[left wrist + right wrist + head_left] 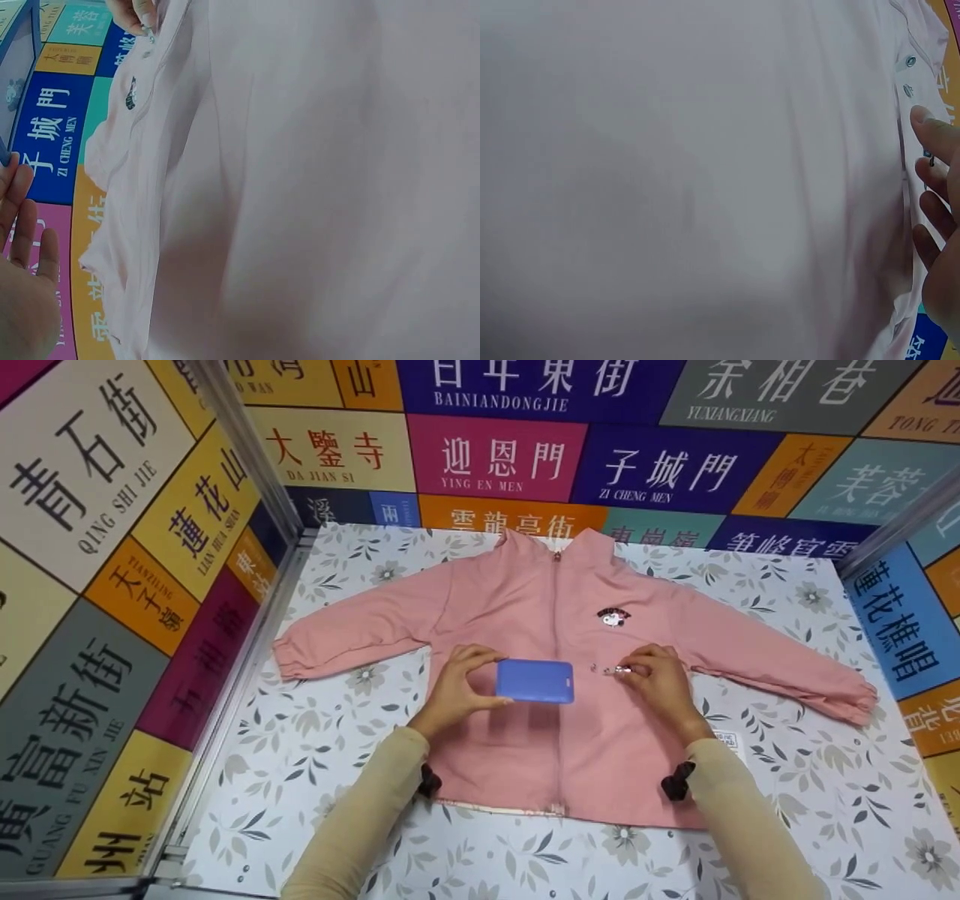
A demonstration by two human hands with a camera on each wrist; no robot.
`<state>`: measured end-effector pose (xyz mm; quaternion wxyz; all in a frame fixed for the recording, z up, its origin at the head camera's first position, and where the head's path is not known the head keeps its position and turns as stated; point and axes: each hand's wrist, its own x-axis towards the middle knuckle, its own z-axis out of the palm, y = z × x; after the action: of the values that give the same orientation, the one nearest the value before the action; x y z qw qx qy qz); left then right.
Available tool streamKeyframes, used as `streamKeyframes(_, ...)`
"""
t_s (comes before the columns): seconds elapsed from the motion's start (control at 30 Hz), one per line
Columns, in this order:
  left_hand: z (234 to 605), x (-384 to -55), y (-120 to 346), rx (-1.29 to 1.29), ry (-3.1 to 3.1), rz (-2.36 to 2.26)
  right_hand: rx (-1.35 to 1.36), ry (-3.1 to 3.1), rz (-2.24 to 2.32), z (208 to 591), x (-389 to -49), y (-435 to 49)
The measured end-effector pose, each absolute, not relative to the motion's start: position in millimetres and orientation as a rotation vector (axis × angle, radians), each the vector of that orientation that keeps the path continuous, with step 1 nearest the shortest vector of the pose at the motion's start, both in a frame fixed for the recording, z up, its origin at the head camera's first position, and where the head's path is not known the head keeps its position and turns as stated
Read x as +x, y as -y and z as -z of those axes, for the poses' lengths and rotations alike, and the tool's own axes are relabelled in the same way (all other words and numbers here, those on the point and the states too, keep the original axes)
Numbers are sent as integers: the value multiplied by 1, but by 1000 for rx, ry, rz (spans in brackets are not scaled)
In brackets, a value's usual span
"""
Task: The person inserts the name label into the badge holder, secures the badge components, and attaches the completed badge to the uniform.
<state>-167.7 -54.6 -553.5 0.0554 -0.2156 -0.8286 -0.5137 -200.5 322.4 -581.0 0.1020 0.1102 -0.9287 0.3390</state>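
Note:
My left hand (459,686) pinches the left edge of a blue card holder (534,681) between thumb and fingers, above a pink zip-up jacket (502,615). A small slot shows at the holder's right end. In the left wrist view, the holder (24,75) bears a small printed figure. To the right of the zip, my right hand (660,682) pinches a small shiny metal clip (621,669). Round metal snaps (910,61) on a clear strap stick out past the thumb in the right wrist view.
The jacket lies flat, sleeves spread, on a floral-patterned tabletop (360,712). A dark cartoon patch (614,617) marks its chest. Beside the right wrist lies a small white label (726,741). Panels with printed street names (495,457) wall the table at the back and sides.

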Motion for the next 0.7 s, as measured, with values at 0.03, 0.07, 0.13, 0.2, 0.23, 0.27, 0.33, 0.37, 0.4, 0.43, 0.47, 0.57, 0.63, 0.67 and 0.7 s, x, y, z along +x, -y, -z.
streamKeyframes(0.03, 554, -167, 54, -648, 2514, 1567, 330, 2746, -986, 581, -200, -323)
streamKeyframes(0.07, 553, -167, 54, -644, 2516, 1571, 333, 2751, -971, 581, -201, -323)
streamKeyframes(0.13, 554, -167, 53, -636, 2514, 1573, 332, 2763, -945, 582, -201, -324)
streamKeyframes(0.2, 554, -166, 53, -635, 2510, 1574, 335, 2767, -926, 582, -201, -325)
streamKeyframes(0.23, 554, -166, 52, -637, 2509, 1573, 339, 2768, -919, 582, -201, -325)
streamKeyframes(0.27, 555, -166, 52, -640, 2510, 1572, 342, 2769, -913, 583, -201, -325)
streamKeyframes(0.33, 555, -166, 52, -640, 2515, 1573, 347, 2772, -900, 583, -201, -325)
streamKeyframes(0.37, 555, -166, 52, -638, 2520, 1573, 346, 2776, -892, 583, -201, -325)
streamKeyframes(0.4, 555, -165, 52, -638, 2519, 1575, 341, 2783, -883, 583, -200, -325)
streamKeyframes(0.43, 555, -165, 52, -639, 2518, 1575, 333, 2791, -875, 583, -200, -325)
streamKeyframes(0.47, 555, -165, 52, -639, 2517, 1573, 328, 2797, -866, 583, -200, -325)
streamKeyframes(0.57, 556, -165, 51, -646, 2510, 1559, 314, 2813, -855, 584, -200, -325)
streamKeyframes(0.63, 556, -165, 51, -650, 2505, 1554, 315, 2815, -856, 584, -200, -325)
streamKeyframes(0.67, 556, -165, 51, -650, 2509, 1549, 318, 2813, -858, 583, -200, -325)
streamKeyframes(0.7, 556, -165, 51, -651, 2510, 1552, 319, 2812, -860, 583, -200, -325)
